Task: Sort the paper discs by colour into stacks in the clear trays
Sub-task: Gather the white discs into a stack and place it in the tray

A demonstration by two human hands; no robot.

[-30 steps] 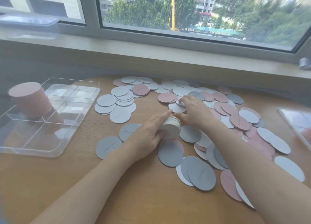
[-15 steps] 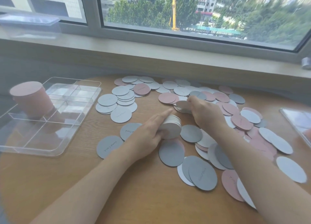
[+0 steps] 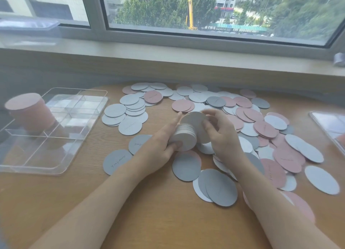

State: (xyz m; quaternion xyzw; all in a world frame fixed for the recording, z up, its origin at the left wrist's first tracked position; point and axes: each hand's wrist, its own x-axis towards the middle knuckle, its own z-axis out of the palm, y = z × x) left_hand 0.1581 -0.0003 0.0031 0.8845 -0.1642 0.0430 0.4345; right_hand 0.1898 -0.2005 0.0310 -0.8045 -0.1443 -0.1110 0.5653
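The left hand (image 3: 160, 146) grips a white stack of discs (image 3: 184, 136) from its left side, fingers laid along the edge and the thumb under the near face. The stack lies tipped on its side above the table (image 3: 149, 220), its long axis running from near-left to far-right, the round near face turned toward the camera. The right hand (image 3: 222, 136) holds a single white disc (image 3: 196, 119) by its right edge, fingers curled round it, and presses it against the far end of the stack; this disc stands nearly upright, its face toward the camera.

Loose discs (image 3: 261, 129) in pink, white and grey lie flat around and under both hands, densest on the right, many overlapping. Two grey discs with handwriting lie just left of the left wrist.

Well to the left, a clear tray (image 3: 56, 166) with dividers sits on the table. A pink stack (image 3: 29, 112) stands upright in its far-left compartment, axis vertical. The edge of a second clear tray (image 3: 328, 129) shows at the far right. A window sill (image 3: 168, 56) runs behind the table.
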